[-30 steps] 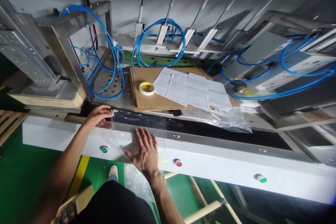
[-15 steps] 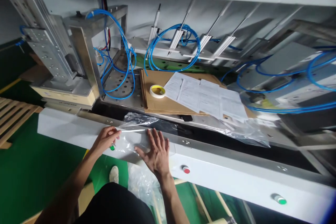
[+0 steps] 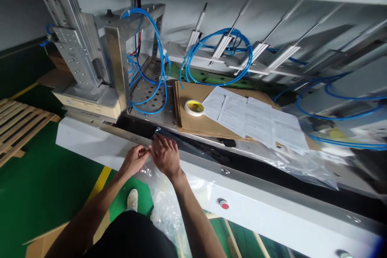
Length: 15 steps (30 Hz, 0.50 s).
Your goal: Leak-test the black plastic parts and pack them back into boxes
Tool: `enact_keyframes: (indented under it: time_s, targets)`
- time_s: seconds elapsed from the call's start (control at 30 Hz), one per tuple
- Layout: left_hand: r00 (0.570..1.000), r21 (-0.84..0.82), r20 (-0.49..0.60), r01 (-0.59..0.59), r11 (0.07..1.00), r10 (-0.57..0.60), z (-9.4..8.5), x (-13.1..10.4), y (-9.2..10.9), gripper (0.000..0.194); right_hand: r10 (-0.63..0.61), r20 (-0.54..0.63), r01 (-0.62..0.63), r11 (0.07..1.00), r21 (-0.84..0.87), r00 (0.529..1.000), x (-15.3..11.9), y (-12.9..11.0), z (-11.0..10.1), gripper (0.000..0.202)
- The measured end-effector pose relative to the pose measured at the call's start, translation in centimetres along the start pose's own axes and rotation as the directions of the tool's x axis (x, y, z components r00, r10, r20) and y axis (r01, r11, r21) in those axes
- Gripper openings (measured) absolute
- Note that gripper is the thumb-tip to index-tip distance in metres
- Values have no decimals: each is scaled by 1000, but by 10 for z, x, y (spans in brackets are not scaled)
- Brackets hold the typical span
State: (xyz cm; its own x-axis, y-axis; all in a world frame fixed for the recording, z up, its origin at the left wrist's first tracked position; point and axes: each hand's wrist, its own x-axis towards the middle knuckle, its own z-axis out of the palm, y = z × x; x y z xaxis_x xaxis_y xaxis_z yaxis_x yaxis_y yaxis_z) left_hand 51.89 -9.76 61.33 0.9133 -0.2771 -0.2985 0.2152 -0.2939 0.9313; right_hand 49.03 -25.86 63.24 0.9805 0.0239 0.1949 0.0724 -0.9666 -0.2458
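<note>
My left hand is closed in a pinch on the edge of a clear plastic film, at the rim of the white front panel. Right beside it lies my right hand, back upward. Its fingers rest over the film on the metal ledge, and its thumb side meets the left fingertips. The film hangs crumpled down the panel below both hands; a shiny part of it shows beyond the right fingers, over the dark slot. What lies under the right palm is hidden.
Behind the slot, cardboard sheets carry a tape roll and printed papers. Coiled blue hoses hang around the metal cylinders. A red button sits on the white panel. A wooden pallet lies at left.
My right hand has slid left along the ledge, up against the left hand, its spread fingers drawn closer together. My left hand keeps its pinch on the film. The camera view has shifted.
</note>
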Motion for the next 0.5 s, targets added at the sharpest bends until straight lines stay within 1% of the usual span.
enact_keyframes:
  time_s: [0.07, 0.13, 0.27, 0.33, 0.4, 0.43, 0.47, 0.5]
  targets:
    - [1000, 21, -28, 0, 1000, 0, 1, -4, -2, 38, 37, 100, -39, 999, 20, 994, 11, 2, 9, 54]
    - [999, 31, -54, 11, 999, -10, 3, -9, -5, 38, 49, 148, -56, 998, 39, 988, 15, 5, 12, 56]
    - [992, 42, -127, 27, 999, -21, 5, -20, -13, 40, 49, 173, -63, 995, 73, 984, 14, 9, 9, 58]
    - [984, 80, -176, 6, 997, 8, 3, -26, -17, 38, 46, 176, -66, 992, 107, 983, 13, 9, 8, 60]
    - [963, 212, -249, -46, 976, 100, -2, -34, -19, 33, 38, 169, -65, 986, 153, 985, 16, 8, 9, 63]
    - [940, 313, -290, -87, 946, 183, -4, -38, -19, 30, 35, 163, -65, 982, 179, 986, 17, 8, 10, 63]
    - [904, 426, -314, -140, 894, 291, -6, -41, -19, 28, 34, 157, -66, 977, 205, 987, 19, 9, 11, 64]
    - [855, 533, -314, -200, 822, 411, -8, -43, -19, 27, 35, 150, -69, 971, 231, 988, 20, 10, 11, 63]
